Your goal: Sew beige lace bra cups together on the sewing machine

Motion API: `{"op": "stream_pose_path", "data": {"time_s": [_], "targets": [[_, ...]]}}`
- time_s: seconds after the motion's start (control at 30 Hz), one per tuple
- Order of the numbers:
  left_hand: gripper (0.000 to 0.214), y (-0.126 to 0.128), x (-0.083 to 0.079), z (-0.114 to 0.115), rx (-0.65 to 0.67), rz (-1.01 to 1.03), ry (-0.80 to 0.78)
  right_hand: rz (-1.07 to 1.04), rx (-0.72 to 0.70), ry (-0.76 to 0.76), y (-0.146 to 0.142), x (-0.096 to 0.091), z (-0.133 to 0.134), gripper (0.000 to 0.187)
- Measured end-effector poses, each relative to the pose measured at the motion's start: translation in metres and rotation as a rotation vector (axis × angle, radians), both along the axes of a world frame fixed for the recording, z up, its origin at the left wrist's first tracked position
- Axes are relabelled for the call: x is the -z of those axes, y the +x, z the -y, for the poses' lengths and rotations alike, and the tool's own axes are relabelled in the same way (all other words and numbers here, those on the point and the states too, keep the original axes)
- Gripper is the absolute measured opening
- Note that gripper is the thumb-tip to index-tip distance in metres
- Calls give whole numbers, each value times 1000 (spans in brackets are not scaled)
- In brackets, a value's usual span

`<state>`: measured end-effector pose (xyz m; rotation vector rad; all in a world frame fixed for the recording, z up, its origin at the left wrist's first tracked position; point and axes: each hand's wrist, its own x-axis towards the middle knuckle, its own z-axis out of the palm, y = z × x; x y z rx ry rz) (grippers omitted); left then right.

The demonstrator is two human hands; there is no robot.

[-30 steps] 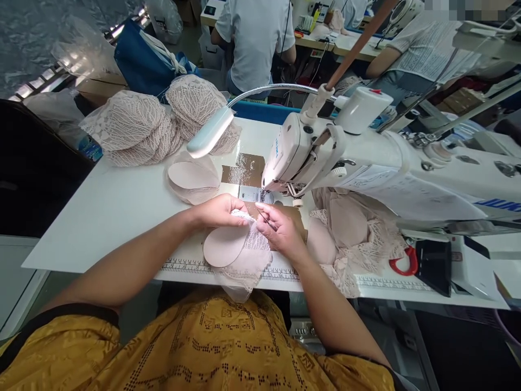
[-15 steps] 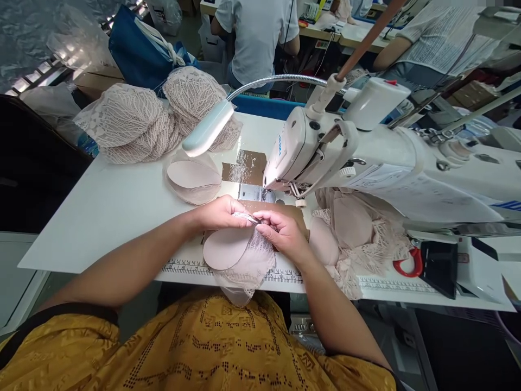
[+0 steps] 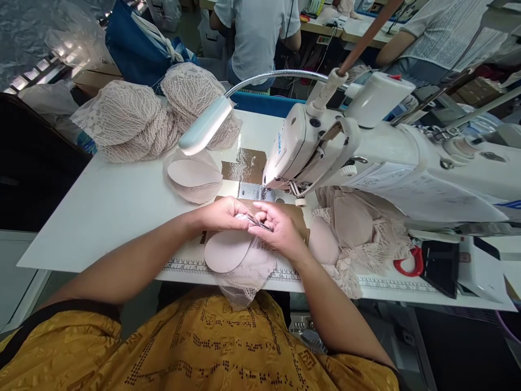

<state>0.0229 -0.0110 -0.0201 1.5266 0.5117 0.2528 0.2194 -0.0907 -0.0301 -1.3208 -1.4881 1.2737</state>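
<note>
My left hand (image 3: 228, 213) is closed, pinching the edge of a beige lace bra cup piece (image 3: 228, 251). That piece hangs from my fingers over the table's front edge, with its smooth pale cup on the left and lace on the right. Small metal thread snips (image 3: 260, 222) lie in my right hand (image 3: 280, 228), their tip against the fabric by my left fingertips. My right fingers curl around the snips and partly hide them. Just beyond both hands are the needle and plate of a white sewing machine (image 3: 317, 146).
Another cup piece (image 3: 193, 176) lies left of the needle. Stacked lace pieces (image 3: 126, 119) stand at the back left. More beige lace cups (image 3: 350, 222) are heaped on the right, near red-handled scissors (image 3: 411, 263) and a dark phone-like object (image 3: 439, 266). A lamp (image 3: 207, 125) overhangs the table. Co-workers sit beyond.
My right hand has turned and its fingers have loosened, so more of the snips shows. The hanging piece has shifted slightly down and to the right.
</note>
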Motion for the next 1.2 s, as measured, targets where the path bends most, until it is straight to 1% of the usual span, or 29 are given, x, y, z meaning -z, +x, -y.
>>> {"op": "stream_pose_path", "data": {"time_s": [0.03,0.1,0.13,0.2,0.3,0.37,0.4,0.47,0.53,0.57,0.63,0.7,0.8,0.87,0.93,0.97,1.07,1.1,1.13,1.2], "targets": [[28,-3,-4,-2,26,-34,30,40,-16,-11,0,-1,0,42],[29,-11,-11,-8,72,-115,89,145,-10,5,2,-3,-1,21],[28,-16,-15,-12,86,-149,118,186,-3,17,3,-4,-1,14],[28,-25,-19,-17,76,-190,180,216,1,27,6,-5,-1,10],[30,-33,-22,-20,10,-223,301,151,-18,4,9,-6,0,8],[31,-33,-26,-16,-34,-233,381,90,-41,-31,8,-7,0,14],[31,-33,-29,-12,-71,-230,425,73,-59,-44,8,-7,0,17],[31,-31,-35,-2,-190,-208,541,70,-87,-48,6,-9,1,17],[25,-27,-41,11,-302,-176,691,91,-75,-34,5,-11,2,16],[21,-25,-41,18,-325,-166,772,95,-59,-26,5,-12,3,16],[15,-19,-37,30,-292,-179,910,92,-35,-14,4,-12,4,15],[17,-12,-28,40,-261,-210,1028,79,-43,-12,4,-13,5,14],[24,-3,-11,47,-303,-247,1198,60,-77,-22,4,-12,6,14],[27,0,-4,49,-330,-254,1289,34,-93,-27,4,-11,7,16],[26,0,-3,49,-344,-230,1350,-38,-94,-73,5,-10,7,22],[25,-1,-3,49,-352,-205,1372,-89,-77,-127,5,-9,7,27],[20,-3,-6,50,-390,-124,1417,-240,43,-328,3,-5,7,42],[19,-3,-6,50,-408,-107,1430,-269,78,-362,1,-4,7,43],[19,-3,-5,50,-426,-93,1444,-283,97,-368,0,-3,6,42],[19,-2,-3,51,-445,-80,1470,-282,76,-320,-2,0,4,34]]}}
